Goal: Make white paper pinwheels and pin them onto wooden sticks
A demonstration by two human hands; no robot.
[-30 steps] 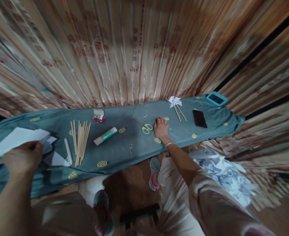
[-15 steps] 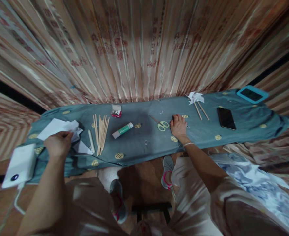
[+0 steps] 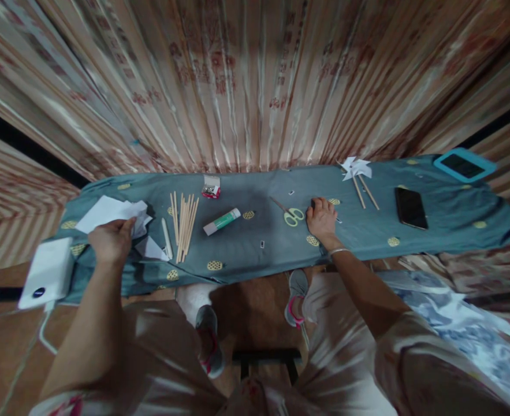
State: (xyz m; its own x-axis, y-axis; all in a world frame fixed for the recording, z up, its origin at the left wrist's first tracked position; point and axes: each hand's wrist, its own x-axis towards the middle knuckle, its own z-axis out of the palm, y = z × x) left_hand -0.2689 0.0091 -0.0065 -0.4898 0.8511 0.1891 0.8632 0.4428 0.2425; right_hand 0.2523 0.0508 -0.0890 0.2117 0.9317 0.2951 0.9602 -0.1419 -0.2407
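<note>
My left hand (image 3: 111, 241) is closed at the near edge of white paper pieces (image 3: 107, 211), its thumb and fingers pinched; what they hold is too small to make out. A white triangle of paper (image 3: 151, 249) and a white pen-like stick (image 3: 167, 238) are just right of it. On the cloth right of centre, my right hand (image 3: 321, 219) rests palm down, a dark bit showing at its fingertips. Green-handled scissors (image 3: 293, 216) lie just left of that hand. Beyond it, to the upper right, is a white paper pinwheel (image 3: 357, 167) with wooden sticks.
The blue-green cloth (image 3: 237, 254) also bears wooden sticks (image 3: 185, 228), a glue stick (image 3: 222, 222), a small red-and-white box (image 3: 211, 187) and a black phone (image 3: 411, 207). A blue-framed tablet (image 3: 465, 164) is at the far right, a white power bank (image 3: 48, 271) at the left.
The view has shifted slightly, so the whole table appears a little further right and higher. Both hands stay at about the same places on the cloth.
</note>
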